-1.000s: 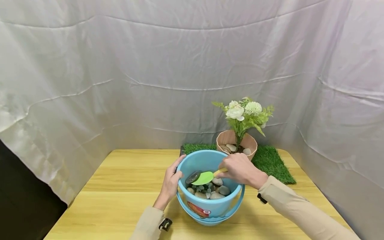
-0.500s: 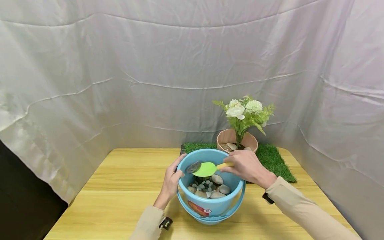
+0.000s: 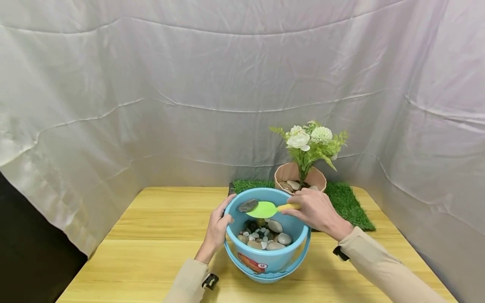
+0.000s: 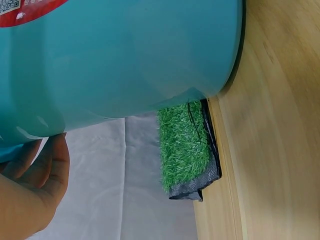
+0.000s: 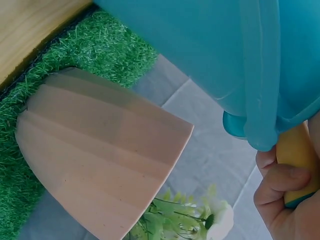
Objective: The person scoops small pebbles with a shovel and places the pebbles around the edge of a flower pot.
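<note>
The bucket point(image 3: 274, 261) was stood on the worktop point(image 3: 159, 235), its rim grasped in the left grip point(image 3: 217, 229). The trowel point(image 3: 264, 209) was held by its yellow handle in the right grip point(image 3: 316, 211), and a dark stone point(image 3: 248, 205) was borne on its blade, above the pebbles point(image 3: 275, 246) in the bucket. The pot point(image 3: 288, 171) of white flowers point(image 3: 298, 141) was set behind, on the turf point(image 3: 348, 206).

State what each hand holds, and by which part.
The right hand grips the green trowel by its yellow handle; the left hand holds the blue bucket by its rim.
</note>
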`<state>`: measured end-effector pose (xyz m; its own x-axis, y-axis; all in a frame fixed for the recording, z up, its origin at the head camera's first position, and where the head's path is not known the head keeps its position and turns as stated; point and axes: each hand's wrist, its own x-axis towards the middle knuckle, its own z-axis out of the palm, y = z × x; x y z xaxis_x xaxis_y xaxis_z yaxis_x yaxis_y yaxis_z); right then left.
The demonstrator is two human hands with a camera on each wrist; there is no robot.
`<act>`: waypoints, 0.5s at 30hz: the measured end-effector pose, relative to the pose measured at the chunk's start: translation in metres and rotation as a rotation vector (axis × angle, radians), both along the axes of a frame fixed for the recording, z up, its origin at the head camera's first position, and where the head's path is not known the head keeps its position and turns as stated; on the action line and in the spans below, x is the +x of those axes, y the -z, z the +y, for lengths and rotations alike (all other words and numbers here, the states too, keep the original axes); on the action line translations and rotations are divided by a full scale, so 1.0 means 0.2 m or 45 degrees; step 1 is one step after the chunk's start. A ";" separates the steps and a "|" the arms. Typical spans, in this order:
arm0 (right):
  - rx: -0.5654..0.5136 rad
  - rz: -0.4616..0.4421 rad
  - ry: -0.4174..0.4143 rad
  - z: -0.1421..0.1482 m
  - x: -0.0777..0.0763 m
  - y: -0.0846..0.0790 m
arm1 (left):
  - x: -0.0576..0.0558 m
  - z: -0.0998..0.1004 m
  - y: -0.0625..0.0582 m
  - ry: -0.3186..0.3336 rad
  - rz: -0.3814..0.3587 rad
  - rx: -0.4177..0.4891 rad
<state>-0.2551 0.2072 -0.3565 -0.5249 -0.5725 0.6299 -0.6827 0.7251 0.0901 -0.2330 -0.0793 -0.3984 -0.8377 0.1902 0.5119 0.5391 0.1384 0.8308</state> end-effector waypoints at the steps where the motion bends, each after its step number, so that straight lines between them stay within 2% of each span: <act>1: -0.003 0.003 0.000 0.00 0.00 0.00 | 0.00 0.00 0.00 -0.003 -0.001 -0.001; 10: -0.053 -0.047 0.022 0.01 0.01 0.02 | 0.00 0.01 -0.01 -0.007 0.001 -0.017; 15: -0.104 -0.084 0.030 0.00 0.02 0.03 | 0.01 0.01 -0.01 -0.036 -0.006 -0.030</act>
<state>-0.2519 0.2081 -0.3619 -0.5793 -0.5081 0.6374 -0.6682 0.7438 -0.0143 -0.2306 -0.0768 -0.3970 -0.8455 0.1784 0.5034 0.5305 0.1727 0.8299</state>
